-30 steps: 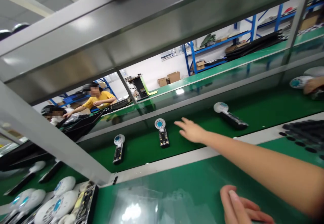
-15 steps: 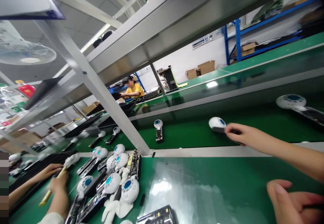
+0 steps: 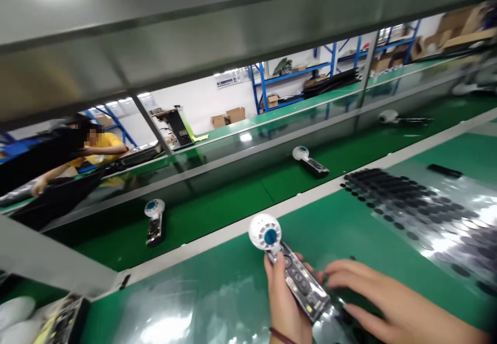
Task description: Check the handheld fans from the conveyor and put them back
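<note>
My left hand point(image 3: 285, 302) is wrapped round the dark handle of a handheld device with a white round head point(image 3: 265, 232). A blue disc sits in the middle of the head, and the handle's upper face shows buttons and bright metal parts. To the right of the handle is my right hand point(image 3: 368, 295), fingers apart, its fingertips close to the handle's side. Whether they touch it I cannot tell. Below the hands lies shiny clear film, partly hidden by them.
Similar devices lie on the green conveyor belt point(image 3: 233, 204) beyond the pale rail. A clear sheet with rows of black discs point(image 3: 407, 199) is at right. At lower left are more white-headed parts point(image 3: 17, 310) beside a slanting post. Across the line, a person in yellow point(image 3: 111, 144) handles dark material.
The view has swung to the right. A device held by one hand over the belt is now above the near green table in my left hand, with my right hand beside it.
</note>
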The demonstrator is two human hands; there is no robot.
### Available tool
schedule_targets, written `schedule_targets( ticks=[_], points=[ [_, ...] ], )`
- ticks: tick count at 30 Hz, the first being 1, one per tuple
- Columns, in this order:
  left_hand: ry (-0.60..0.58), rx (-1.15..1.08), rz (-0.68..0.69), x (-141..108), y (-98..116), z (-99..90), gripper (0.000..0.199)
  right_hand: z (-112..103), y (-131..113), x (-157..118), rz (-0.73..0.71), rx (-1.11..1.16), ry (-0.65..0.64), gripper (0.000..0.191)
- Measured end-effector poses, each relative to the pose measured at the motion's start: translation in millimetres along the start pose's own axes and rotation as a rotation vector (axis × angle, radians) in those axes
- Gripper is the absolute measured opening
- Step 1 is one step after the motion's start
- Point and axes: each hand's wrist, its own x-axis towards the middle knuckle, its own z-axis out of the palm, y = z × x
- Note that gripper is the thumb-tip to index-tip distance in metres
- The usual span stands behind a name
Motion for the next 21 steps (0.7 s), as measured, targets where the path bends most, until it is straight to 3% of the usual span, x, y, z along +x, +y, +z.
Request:
schedule_targets(
  ticks=[3, 8, 15, 21],
  points=[
    [0.023, -0.073, -0.097, 0.5, 4.9, 0.7, 0.031, -1.2, -2.9, 1.9, 0.072, -0.118, -0.113, 0.025],
    [-0.008, -0.033, -0.105, 1.0, 3.4, -0.4, 0.046, 8.6, 3.4, 8.8, 0.045, -0.267, -0.106, 0.031],
    [0.007, 0.073, -0.06, 7.5, -3.7, -6.5, 0.046, 4.3, 2.0, 8.8, 0.178, -0.043, -0.08, 0.017],
    [-0.037, 0.153, -0.027, 2.3, -4.7, -5.1, 0.044, 7.3, 2.8, 1.5, 0.173, 0.094, -0.113, 0.014]
  ],
)
